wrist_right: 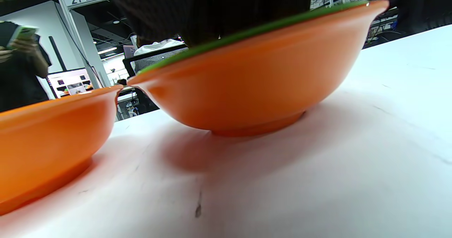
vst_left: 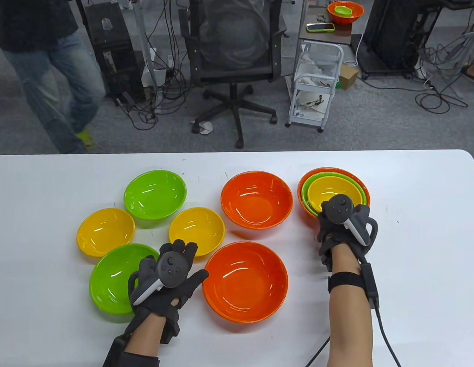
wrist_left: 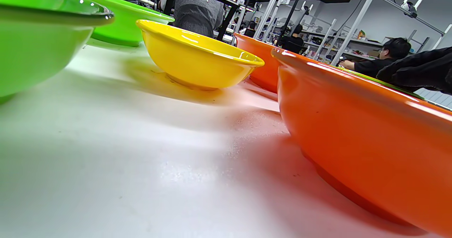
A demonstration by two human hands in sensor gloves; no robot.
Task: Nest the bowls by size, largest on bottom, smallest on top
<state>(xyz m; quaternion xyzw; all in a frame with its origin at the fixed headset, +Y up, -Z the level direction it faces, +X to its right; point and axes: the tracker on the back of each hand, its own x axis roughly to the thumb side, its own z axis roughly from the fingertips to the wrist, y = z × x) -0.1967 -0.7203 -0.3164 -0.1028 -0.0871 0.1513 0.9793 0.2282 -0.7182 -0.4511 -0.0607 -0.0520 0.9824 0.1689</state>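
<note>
At the right of the white surface [vst_left: 412, 267] sits your nested stack [vst_left: 336, 183]: 1 yellow bowl [vst_left: 330, 191] inside 1 green bowl [vst_left: 306, 193], inside 1 orange bowl [wrist_right: 247, 86]. Your right hand [vst_left: 342, 223] rests over the stack's near rim, fingers reaching down at the edge; you can't tell whether they grip it. Your left hand [vst_left: 168, 273] lies flat with fingers spread, holding nothing, between the near green bowl [vst_left: 110, 279] and the near orange bowl [vst_left: 246, 281]. Just beyond its fingertips is a yellow bowl [vst_left: 196, 229]. Farther back stand another orange bowl [vst_left: 256, 198], a second green bowl [vst_left: 155, 194] and, at far left, a second loose yellow bowl [vst_left: 105, 231]. All 6 loose bowls sit upright.
</note>
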